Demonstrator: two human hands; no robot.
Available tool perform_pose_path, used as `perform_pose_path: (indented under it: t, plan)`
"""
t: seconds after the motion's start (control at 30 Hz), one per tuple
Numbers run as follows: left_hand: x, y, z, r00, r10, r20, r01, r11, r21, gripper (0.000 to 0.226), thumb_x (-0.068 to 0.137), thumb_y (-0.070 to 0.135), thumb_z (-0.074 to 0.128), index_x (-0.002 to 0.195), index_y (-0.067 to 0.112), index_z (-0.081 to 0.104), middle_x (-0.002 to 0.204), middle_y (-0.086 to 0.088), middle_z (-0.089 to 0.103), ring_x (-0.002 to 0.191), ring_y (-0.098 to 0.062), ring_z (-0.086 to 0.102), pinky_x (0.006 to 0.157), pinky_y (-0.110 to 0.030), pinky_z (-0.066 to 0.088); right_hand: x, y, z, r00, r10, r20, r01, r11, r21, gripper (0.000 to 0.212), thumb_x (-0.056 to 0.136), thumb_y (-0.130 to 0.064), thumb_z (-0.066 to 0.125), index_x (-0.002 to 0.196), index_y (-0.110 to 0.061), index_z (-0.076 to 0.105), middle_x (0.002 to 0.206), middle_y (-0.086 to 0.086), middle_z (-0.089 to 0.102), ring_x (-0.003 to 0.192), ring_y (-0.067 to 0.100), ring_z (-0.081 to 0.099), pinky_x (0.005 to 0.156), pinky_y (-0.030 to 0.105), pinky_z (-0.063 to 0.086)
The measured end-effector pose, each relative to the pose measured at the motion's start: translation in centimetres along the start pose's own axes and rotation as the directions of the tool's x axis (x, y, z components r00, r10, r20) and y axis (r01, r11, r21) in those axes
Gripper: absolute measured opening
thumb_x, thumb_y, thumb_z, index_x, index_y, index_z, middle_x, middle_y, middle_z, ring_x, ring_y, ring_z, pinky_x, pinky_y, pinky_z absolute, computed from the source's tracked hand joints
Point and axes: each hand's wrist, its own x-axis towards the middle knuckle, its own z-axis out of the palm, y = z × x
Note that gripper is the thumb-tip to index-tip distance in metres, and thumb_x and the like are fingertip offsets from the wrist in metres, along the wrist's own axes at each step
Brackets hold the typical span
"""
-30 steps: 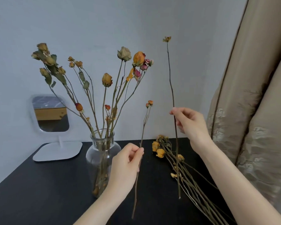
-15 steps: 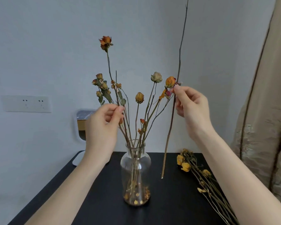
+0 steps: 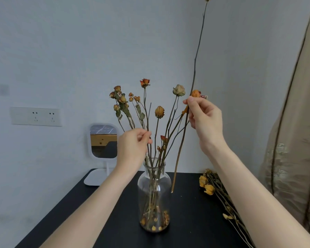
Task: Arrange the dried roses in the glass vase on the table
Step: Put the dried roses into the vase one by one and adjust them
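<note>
The left hand [image 3: 132, 145] is pinching a short rose [image 3: 145, 82] by its stem between thumb and fingers [image 3: 142, 135], and that stem is running down into the neck of the glass vase [image 3: 154, 194], which is standing near the middle of the dark desk [image 3: 186, 226]. The right hand [image 3: 204, 120] is gripping a long rose [image 3: 198, 49] partway up its stem, the cut end hanging outside the vase, just beside the glass shoulder and above the desk. That end is sitting below the rim, so swinging it sideways is risking a knock to the vase or a snag on the brittle heads already standing there; it is probably needing a lift first. The neck is looking crowded with stems, leaving little room. Loose roses [image 3: 208, 188] are lying near the desk's right edge, close to a curtain [image 3: 293, 140], while the air above the bunch is offering free room
</note>
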Motion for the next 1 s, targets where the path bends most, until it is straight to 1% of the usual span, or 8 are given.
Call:
perform_pose_path:
  t: [0.17, 0.23, 0.3, 0.43, 0.53, 0.83, 0.93, 1.0]
  plan:
    - [-0.6, -1.4, 1.0, 0.997, -0.048, 0.065, 0.045, 0.998, 0.042, 0.021, 0.090, 0.024, 0.057, 0.103, 0.011, 0.069, 0.061, 0.012, 0.063, 0.042, 0.001, 0.054, 0.058, -0.006, 0.047, 0.1, 0.8, 0.0, 1.000, -0.013, 0.004, 0.013, 0.999, -0.039, 0.019, 0.094, -0.019, 0.052, 0.087, -0.011, 0.067, 0.055, -0.006, 0.043, 0.047, 0.001, 0.037, 0.045, 0.010, 0.032]
    - [-0.8, -1.9, 1.5, 0.992, -0.073, 0.102, 0.067, 0.996, 0.064, 0.021, 0.090, 0.024, 0.058, 0.104, 0.012, 0.069, 0.056, 0.013, 0.062, 0.044, 0.002, 0.055, 0.076, -0.025, 0.055, 0.2, 1.1, 0.0, 1.000, -0.016, 0.006, 0.017, 0.998, -0.058, 0.018, 0.094, -0.020, 0.052, 0.088, -0.012, 0.067, 0.056, -0.005, 0.044, 0.048, 0.001, 0.038, 0.045, 0.010, 0.033]
    - [-0.8, -2.3, 2.1, 0.985, -0.091, 0.145, 0.072, 0.989, 0.127, 0.018, 0.090, 0.024, 0.058, 0.096, 0.014, 0.070, 0.051, 0.010, 0.060, 0.046, 0.001, 0.056, 0.082, -0.034, 0.055, 0.2, 1.3, 0.1, 1.000, -0.023, 0.010, 0.024, 0.997, -0.073, 0.019, 0.094, -0.021, 0.052, 0.089, -0.011, 0.067, 0.056, -0.007, 0.046, 0.048, 0.000, 0.039, 0.047, 0.010, 0.034]
    - [-0.7, -3.3, 3.1, 0.967, -0.132, 0.220, 0.064, 0.955, 0.289, 0.019, 0.091, 0.026, 0.057, 0.085, 0.015, 0.071, 0.052, 0.005, 0.062, 0.047, -0.001, 0.058, 0.059, -0.013, 0.043, 0.1, 1.7, 0.3, 0.998, -0.043, 0.042, 0.047, 0.993, -0.112, 0.018, 0.094, -0.022, 0.052, 0.089, -0.014, 0.067, 0.057, -0.007, 0.048, 0.049, -0.001, 0.042, 0.049, 0.010, 0.035]
    - [-1.0, -3.8, 3.6, 0.952, -0.170, 0.257, 0.057, 0.917, 0.396, 0.021, 0.090, 0.030, 0.057, 0.076, 0.019, 0.068, 0.055, 0.006, 0.061, 0.048, -0.004, 0.058, 0.048, -0.011, 0.033, 0.0, 2.0, 0.3, 0.996, -0.057, 0.063, 0.066, 0.988, -0.141, 0.017, 0.094, -0.023, 0.052, 0.087, -0.017, 0.067, 0.056, -0.009, 0.050, 0.049, 0.000, 0.043, 0.050, 0.010, 0.035]
    - [-5.1, -6.6, 1.5, 0.992, 0.095, 0.088, -0.116, 0.955, 0.273, 0.012, 0.086, 0.032, 0.059, 0.092, 0.024, 0.065, 0.051, 0.012, 0.058, 0.051, -0.002, 0.058, 0.052, -0.009, 0.040, 0.2, 2.4, 0.0, 0.994, -0.095, 0.062, 0.105, 0.977, -0.185, 0.018, 0.095, -0.022, 0.051, 0.085, -0.020, 0.066, 0.057, -0.010, 0.050, 0.050, 0.000, 0.043, 0.050, 0.010, 0.035]
    - [-6.7, -8.5, 1.6, 0.999, -0.005, 0.037, -0.004, 0.971, 0.239, 0.023, 0.079, 0.040, 0.064, 0.092, 0.028, 0.049, 0.065, 0.011, 0.052, 0.061, -0.005, 0.054, 0.054, -0.012, 0.040, 0.4, 2.2, 0.2, 0.992, -0.120, 0.048, 0.127, 0.975, -0.184, 0.020, 0.095, -0.022, 0.050, 0.084, -0.021, 0.065, 0.056, -0.009, 0.049, 0.049, 0.001, 0.042, 0.050, 0.014, 0.034]
    - [-7.0, -9.5, 2.4, 0.988, -0.113, 0.106, 0.091, 0.976, 0.199, 0.046, 0.073, 0.050, 0.067, 0.106, 0.029, 0.044, 0.093, 0.018, 0.048, 0.087, -0.003, 0.051, 0.071, -0.013, 0.042, 0.4, 2.0, 0.5, 0.989, -0.140, 0.038, 0.145, 0.975, -0.167, 0.020, 0.096, -0.021, 0.049, 0.084, -0.019, 0.064, 0.057, -0.008, 0.049, 0.049, 0.002, 0.041, 0.050, 0.016, 0.033]
